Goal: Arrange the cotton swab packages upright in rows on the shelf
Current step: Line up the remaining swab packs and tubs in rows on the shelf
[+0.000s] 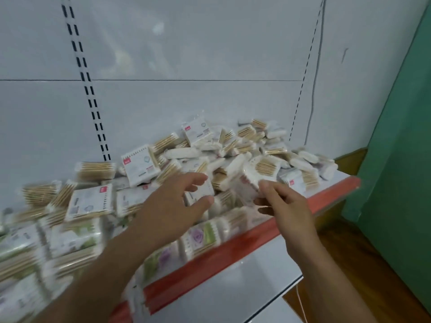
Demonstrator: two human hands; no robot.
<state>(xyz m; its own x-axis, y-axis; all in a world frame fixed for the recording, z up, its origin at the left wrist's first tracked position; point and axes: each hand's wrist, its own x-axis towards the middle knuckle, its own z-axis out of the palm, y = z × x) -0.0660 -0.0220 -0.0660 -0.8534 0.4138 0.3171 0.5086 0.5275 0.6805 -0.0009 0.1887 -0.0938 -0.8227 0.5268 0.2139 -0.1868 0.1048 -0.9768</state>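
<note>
A loose heap of cotton swab packages covers the shelf, white packs with wooden sticks showing. Along the front edge several packages stand upright in a row behind the red shelf lip. My left hand reaches into the heap, thumb and fingers curled around a white package. My right hand pinches another package by its lower edge, lifted a little above the pile. The picture is motion-blurred, mostly at the left.
A white back panel with slotted uprights rises behind the shelf. A lower grey shelf sticks out beneath. At the right are a green wall and a wooden floor.
</note>
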